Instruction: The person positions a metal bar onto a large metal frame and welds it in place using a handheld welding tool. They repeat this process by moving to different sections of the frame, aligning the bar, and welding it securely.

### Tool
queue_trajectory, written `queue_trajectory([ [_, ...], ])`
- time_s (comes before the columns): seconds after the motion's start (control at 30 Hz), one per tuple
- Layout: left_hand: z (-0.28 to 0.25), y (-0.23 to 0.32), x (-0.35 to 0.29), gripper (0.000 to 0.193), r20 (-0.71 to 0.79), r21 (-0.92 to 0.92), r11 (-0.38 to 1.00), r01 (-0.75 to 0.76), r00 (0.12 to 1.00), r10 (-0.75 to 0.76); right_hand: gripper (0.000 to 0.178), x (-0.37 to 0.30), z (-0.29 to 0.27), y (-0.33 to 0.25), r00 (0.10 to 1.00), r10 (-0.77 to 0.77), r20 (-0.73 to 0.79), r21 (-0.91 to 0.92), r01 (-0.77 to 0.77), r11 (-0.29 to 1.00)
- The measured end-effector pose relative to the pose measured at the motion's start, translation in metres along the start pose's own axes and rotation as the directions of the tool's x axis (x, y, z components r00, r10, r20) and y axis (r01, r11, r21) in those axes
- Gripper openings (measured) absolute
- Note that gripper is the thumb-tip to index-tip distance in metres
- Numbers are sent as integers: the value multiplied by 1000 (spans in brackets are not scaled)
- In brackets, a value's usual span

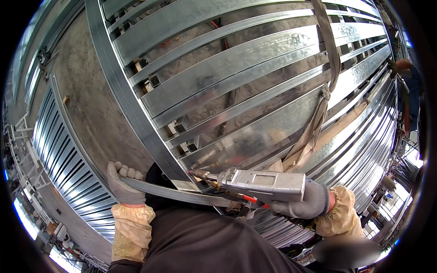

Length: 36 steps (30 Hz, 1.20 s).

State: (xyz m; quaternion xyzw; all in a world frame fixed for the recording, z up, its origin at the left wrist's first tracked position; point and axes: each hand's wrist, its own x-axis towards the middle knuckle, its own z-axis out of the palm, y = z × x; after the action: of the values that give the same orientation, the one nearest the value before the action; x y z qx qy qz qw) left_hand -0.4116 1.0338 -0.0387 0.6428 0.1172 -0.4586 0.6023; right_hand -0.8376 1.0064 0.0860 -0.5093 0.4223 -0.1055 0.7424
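At the near corner of the steel frame (123,91), the right hand (305,204) is wrapped firmly around the rear of a silver tool (268,183), whose narrow nose points left onto that corner. Just below the same corner, the left hand (126,189) has its fingers partly curled over one end of a curved-looking metal strip (182,194), which runs rightward beneath the tool. Good handling here, I judge, means keeping the nose steady and at an even angle to the frame, bracing the right wrist, and holding the strip still with the left fingers well away from the tip. Whether the nose touches the frame or sits just short of it, I cannot tell. The tool's underside and the right fingertips are hidden, the strip's far end is lost in clutter below the frame, and a person (412,98) beyond the frame's right side is cut off.
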Motion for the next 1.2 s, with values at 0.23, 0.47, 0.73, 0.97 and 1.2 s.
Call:
queue_trajectory([
  [0.23,-7,-1,3,27,9,8,1000,2,1000,-2,49,1,1,2,1000,13,0,31,-13,999],
  [0.47,-17,1,9,30,115,-20,999,36,993,-34,49,3,2,2,999,52,7,33,-52,998],
  [0.73,-26,1,15,32,154,-45,998,51,987,-44,49,3,2,-3,997,71,18,64,-72,995],
  [0.97,-24,1,12,31,163,-68,996,54,986,-42,48,0,2,-2,999,45,19,41,-45,998],
  [1.2,-4,2,2,28,24,-2,1000,22,999,-22,50,-3,3,-2,996,86,17,37,-87,996],
])
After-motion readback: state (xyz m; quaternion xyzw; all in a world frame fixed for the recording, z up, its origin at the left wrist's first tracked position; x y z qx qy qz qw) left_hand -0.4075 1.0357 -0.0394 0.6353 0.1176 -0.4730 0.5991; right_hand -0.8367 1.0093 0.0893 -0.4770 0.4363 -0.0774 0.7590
